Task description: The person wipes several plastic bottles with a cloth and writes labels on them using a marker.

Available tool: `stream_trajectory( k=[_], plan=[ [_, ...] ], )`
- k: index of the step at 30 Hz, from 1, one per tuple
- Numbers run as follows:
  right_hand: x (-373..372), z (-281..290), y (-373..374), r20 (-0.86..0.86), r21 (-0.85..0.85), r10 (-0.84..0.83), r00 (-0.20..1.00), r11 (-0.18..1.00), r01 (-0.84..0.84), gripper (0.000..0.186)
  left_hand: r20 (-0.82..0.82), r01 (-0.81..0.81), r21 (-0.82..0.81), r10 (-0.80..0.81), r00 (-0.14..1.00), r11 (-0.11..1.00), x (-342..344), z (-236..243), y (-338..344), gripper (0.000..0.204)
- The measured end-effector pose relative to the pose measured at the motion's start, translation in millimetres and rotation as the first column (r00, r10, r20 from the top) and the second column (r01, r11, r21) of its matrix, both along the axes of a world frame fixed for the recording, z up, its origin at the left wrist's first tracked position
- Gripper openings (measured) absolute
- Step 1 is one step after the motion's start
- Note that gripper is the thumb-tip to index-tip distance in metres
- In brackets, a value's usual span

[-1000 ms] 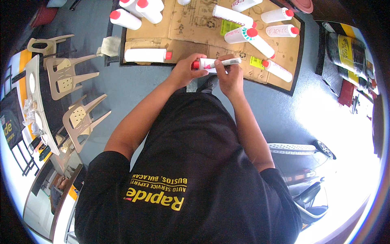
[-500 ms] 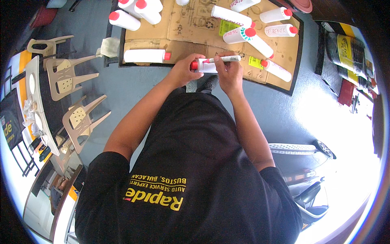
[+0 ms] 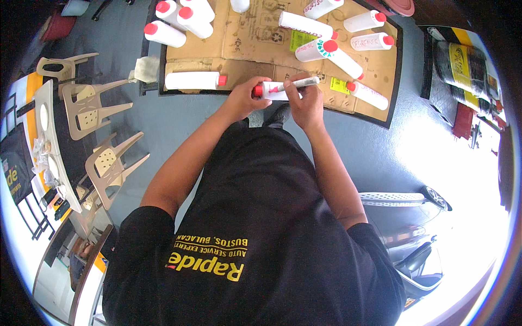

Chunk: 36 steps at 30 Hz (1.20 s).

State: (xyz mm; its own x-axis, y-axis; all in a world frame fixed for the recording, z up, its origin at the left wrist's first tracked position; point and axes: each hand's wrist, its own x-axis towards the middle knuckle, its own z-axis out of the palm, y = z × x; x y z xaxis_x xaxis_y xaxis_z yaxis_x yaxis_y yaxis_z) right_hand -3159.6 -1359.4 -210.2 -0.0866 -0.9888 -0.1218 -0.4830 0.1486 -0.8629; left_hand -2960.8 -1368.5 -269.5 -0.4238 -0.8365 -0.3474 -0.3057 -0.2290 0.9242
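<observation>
My left hand (image 3: 246, 99) is closed around the red-capped end of a white plastic bottle (image 3: 278, 95), which lies on its side at the table's near edge. Between the thumb and fingers of my right hand (image 3: 306, 103) is a white marker (image 3: 300, 82), its reddish tip against the bottle. A little red marking shows on the bottle near the tip. Left of my hands lies another white bottle (image 3: 191, 81) with a red cap and no writing that I can see. To the right lies a white bottle (image 3: 370, 96) with faint reddish writing.
Cardboard (image 3: 247, 46) covers the dark-edged table. Several white bottles (image 3: 312, 50) with handwriting lie at the right, and several more (image 3: 165, 33) stand at the far left. Beige plastic chairs (image 3: 107, 164) are on the left, and a dark vehicle part (image 3: 418, 266) is at the lower right.
The marker's tip has shifted slightly along the bottle, and the pen is tilted more. More red marking is visible on the bottle. The view has moved slightly.
</observation>
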Motion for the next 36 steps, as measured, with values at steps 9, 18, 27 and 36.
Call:
stream_trajectory(
  k=[9, 18, 27, 36],
  plan=[
    [4, -3, -4, -0.012, -0.032, 0.042, 0.999, 0.999, -0.042, 0.025, -0.003, -0.008, 0.053, 0.008, 1.000, 0.999, -1, 2, -1, 0.061],
    [-1, 4, -2, -0.038, -0.018, -0.010, 0.999, 1.000, 0.009, 0.023, -0.007, -0.018, 0.053, 0.019, 1.000, 0.998, 0, -3, 0, 0.063],
    [-2, 2, 4, -0.020, -0.005, 0.009, 1.000, 1.000, -0.009, 0.022, -0.024, -0.020, 0.081, 0.022, 0.999, 0.997, -1, -6, 0, 0.064],
    [0, 9, -8, -0.053, 0.036, 0.051, 0.997, 0.998, -0.049, 0.026, -0.068, -0.050, 0.026, 0.051, 0.996, 0.998, 0, -18, 2, 0.061]
  ],
)
